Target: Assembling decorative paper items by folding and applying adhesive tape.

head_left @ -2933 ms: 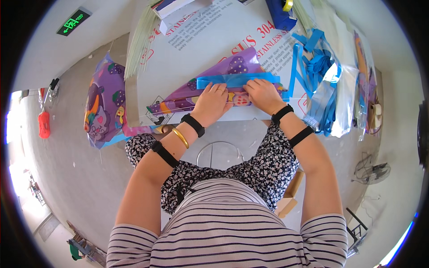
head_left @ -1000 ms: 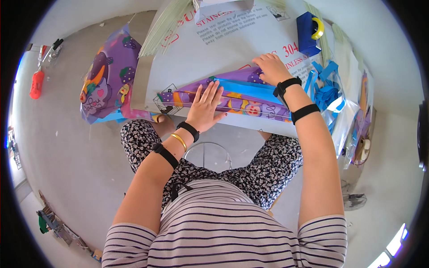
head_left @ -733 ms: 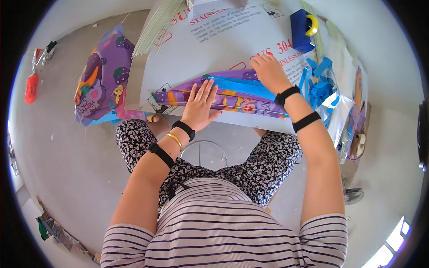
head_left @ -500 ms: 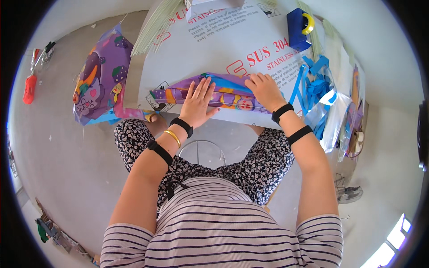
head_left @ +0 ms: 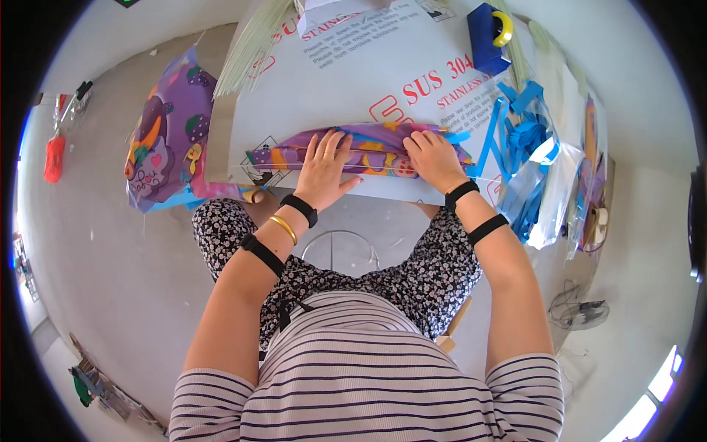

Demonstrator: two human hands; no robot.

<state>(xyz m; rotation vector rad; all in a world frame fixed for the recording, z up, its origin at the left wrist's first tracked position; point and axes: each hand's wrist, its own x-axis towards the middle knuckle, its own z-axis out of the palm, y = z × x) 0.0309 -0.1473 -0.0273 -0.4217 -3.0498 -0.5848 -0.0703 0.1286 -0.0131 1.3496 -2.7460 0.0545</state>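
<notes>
A long, folded purple printed sheet lies along the near edge of the table, with orange, yellow and blue patches. My left hand rests flat on its left half, fingers stretched out. Bent fingers of my right hand grip the upper fold of the same sheet, right of the middle. A bit of blue material sticks out past the right hand. A thin pale rod or line runs along the sheet's near side.
Blue ribbons and clear plastic lie at the table's right. A blue tape dispenser with yellow tape stands behind them. Bundled thin pale sticks lie at the far left. Another purple printed sheet hangs off the left side.
My right hand has shifted slightly left and nearer, folding purple material over the blue strip. Blue now shows at the sheet's right end. My left hand stays almost in place.
</notes>
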